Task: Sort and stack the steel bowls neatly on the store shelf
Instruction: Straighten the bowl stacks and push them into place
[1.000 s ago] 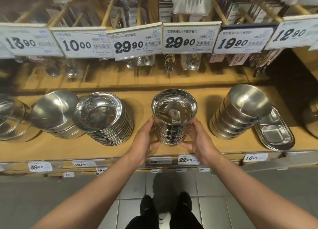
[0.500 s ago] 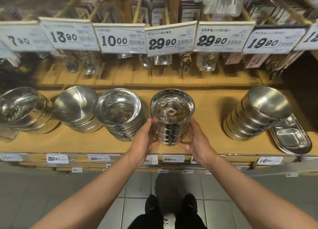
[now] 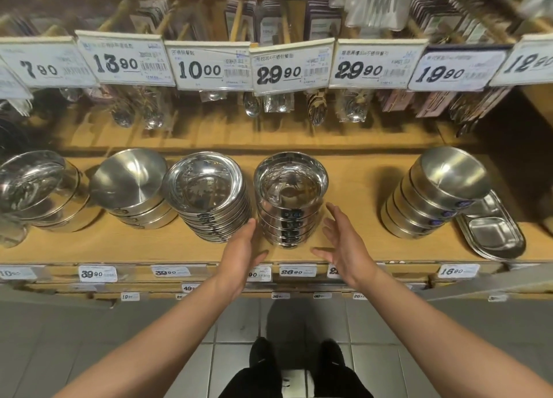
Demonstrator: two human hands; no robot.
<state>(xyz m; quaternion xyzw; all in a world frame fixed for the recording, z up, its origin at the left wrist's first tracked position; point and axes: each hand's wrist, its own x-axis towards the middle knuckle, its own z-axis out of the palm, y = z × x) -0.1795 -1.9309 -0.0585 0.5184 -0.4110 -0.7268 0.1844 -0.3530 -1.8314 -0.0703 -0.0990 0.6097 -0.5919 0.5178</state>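
Bowls nested in a stack (image 3: 289, 209) stand upright on the wooden shelf (image 3: 356, 185), centre of view, near the front edge. Top bowl mirror-shiny, deep, empty inside apart from reflections; dark labels show on the sides of the lower bowls. Left hand (image 3: 243, 249) sits just left of the stack, fingers straight and spread, holding nothing; whether it touches the stack or the neighbouring pile cannot be told. Right hand (image 3: 344, 242) is just right of the stack, fingers straight and apart, a gap visible between it and the bowls, holding nothing.

Just left of the stack, almost touching, a pile of shallow plates (image 3: 209, 194), leaning slightly. Further left, a tilted pile of matte bowls (image 3: 131, 185), then a glossy pile (image 3: 39, 188) at the edge, blurred. Well to the right, a leaning pile of brushed bowls (image 3: 440, 194) rests against flat divided trays (image 3: 490, 233). Price cards (image 3: 291, 65) hang above; small price labels (image 3: 297, 270) line the shelf front. Tiled floor (image 3: 233, 323) and black shoes (image 3: 263, 352) below.
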